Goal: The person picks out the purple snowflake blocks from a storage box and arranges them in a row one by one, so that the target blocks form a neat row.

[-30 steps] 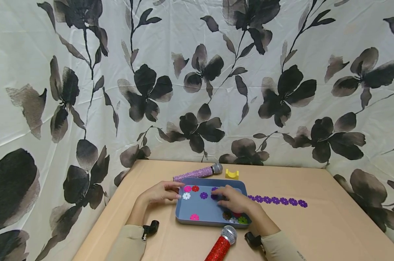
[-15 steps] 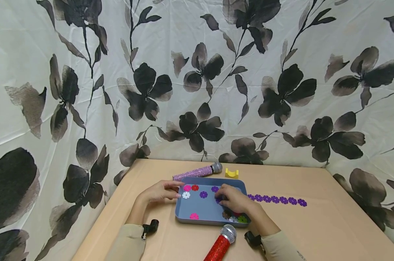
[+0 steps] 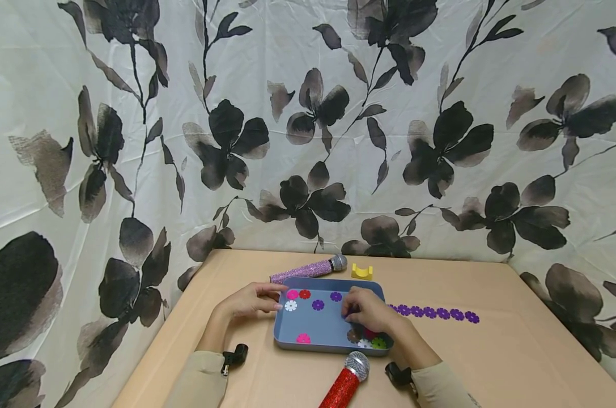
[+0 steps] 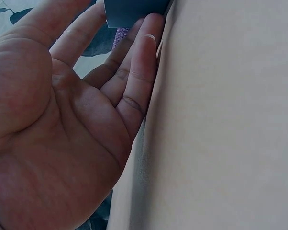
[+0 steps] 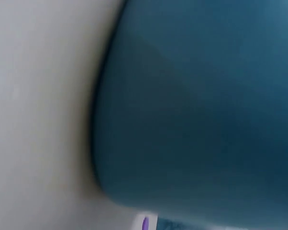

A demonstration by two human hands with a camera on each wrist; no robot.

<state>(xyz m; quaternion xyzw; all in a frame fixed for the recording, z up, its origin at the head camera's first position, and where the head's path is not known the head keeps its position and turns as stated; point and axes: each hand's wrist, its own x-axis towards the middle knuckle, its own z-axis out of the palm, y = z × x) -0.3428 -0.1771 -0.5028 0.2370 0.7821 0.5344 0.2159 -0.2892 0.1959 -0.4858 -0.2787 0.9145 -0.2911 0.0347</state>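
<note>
A blue-grey tray holds flower-shaped pieces: a purple one, another purple one, and pink, red, white, brown and green ones. My left hand rests its nearly straight fingers against the tray's left rim; the left wrist view shows its open palm beside the tray. Over the tray's right half, my right hand pinches a mostly hidden purple flower between thumb and fingers. In the right wrist view the tray's side fills most of the picture and the hand's grip is hidden.
A row of purple flowers extends rightward from the tray. Behind it lie a glittery purple microphone and a yellow holder. A red microphone lies in front. Floral cloth hangs behind the table.
The right hand has drawn a purple flower slightly rightward and toward the body, and its fingertips have closed together on it. The left hand has stayed at the tray's rim.
</note>
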